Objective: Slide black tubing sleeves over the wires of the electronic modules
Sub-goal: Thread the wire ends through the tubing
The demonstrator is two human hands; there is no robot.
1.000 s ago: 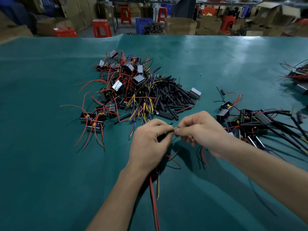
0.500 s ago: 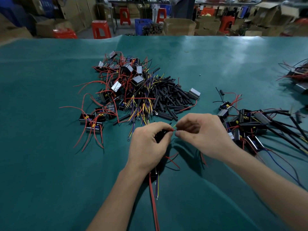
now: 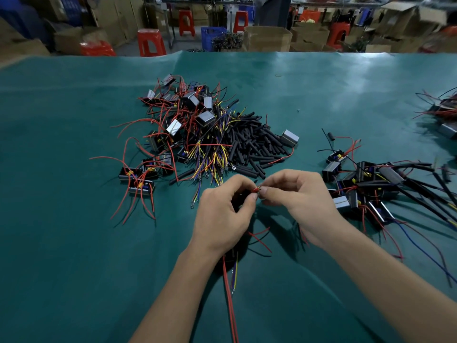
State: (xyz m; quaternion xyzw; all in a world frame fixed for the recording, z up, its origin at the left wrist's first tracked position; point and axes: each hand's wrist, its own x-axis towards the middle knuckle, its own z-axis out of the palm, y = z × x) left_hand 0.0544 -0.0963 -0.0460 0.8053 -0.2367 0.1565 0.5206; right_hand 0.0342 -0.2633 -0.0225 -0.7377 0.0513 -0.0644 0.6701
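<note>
My left hand [image 3: 222, 214] grips a black tubing sleeve [image 3: 243, 194] over the green table [image 3: 61, 243]; most of the sleeve is hidden in the fist. My right hand [image 3: 296, 194] pinches the red and yellow wire tips [image 3: 257, 188] right at the sleeve's mouth. Red, yellow and blue wires [image 3: 230, 288] hang from under my left wrist toward me. The module they belong to is hidden by my hands. A heap of loose black sleeves [image 3: 252, 147] lies just beyond my hands, beside a pile of modules with bare wires [image 3: 180, 127].
Sleeved modules [image 3: 371, 186] with long black tubes lie to the right of my right hand. More modules [image 3: 442, 115] sit at the far right edge. Red stools [image 3: 149, 42], a blue crate [image 3: 212, 35] and cardboard boxes [image 3: 269, 38] stand beyond the table.
Both hands have stayed together at the same spot. The wire tips, first yellow-green between the fingertips, now show red and yellow at the sleeve's mouth.
</note>
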